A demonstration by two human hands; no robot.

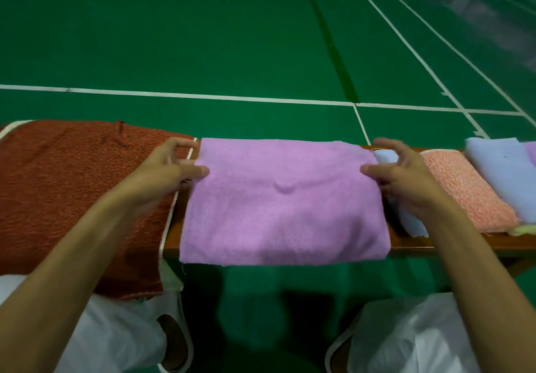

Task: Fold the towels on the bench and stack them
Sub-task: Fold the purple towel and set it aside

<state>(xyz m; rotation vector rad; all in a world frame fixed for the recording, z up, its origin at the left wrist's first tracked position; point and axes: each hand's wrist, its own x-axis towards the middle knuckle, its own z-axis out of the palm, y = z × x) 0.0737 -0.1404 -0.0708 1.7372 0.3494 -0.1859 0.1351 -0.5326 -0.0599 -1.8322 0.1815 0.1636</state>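
A pink towel (282, 201) lies folded across the wooden bench (412, 242), its near edge hanging over the front. My left hand (171, 167) pinches the towel's left edge between thumb and fingers. On the opposite side, my right hand (403, 172) pinches the right edge, fingers spread above it. A large rust-red towel (72, 193) with a white border covers the bench to the left. To the right lie a pale blue towel (406, 219), partly under my right hand, an orange speckled towel (467, 190) and another light blue one (504, 175).
Beyond the bench stretches a green sports court floor (232, 39) with white lines. My knees in white trousers and slippers (174, 340) are below the bench. A yellowish cloth edge (522, 230) peeks out at the far right.
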